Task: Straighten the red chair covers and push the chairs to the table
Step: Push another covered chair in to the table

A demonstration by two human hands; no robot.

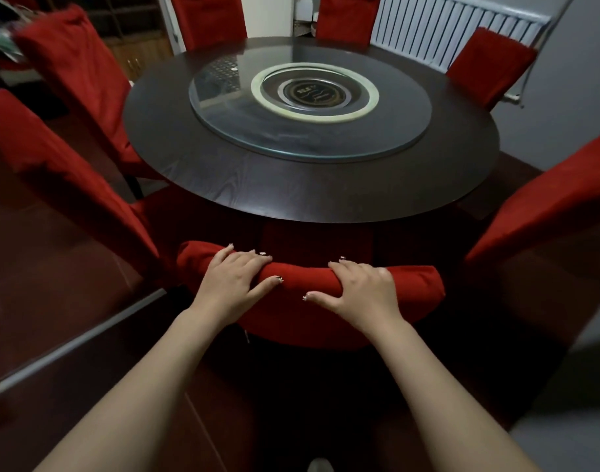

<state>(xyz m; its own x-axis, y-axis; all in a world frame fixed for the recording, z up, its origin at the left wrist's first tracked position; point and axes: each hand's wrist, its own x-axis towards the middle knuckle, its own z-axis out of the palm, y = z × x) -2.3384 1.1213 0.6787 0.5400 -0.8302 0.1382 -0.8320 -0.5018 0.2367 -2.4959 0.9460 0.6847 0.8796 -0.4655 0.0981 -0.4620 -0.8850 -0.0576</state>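
I am gripping the top of the chair [308, 321], at the near edge of the table [291, 212], with my left hand [233, 281] and right hand [359, 291], and pushing hard could be bunching its cover [416, 284].

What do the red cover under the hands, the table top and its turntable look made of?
Red fabric chair cover, held by the left hand and right hand: soft matte cloth; it bunches into a roll. Round dark table top: wood or wood-look veneer; grain lines show, satin sheen. Round clear turntable: probably glass; transparent, reflective, greenish edge.
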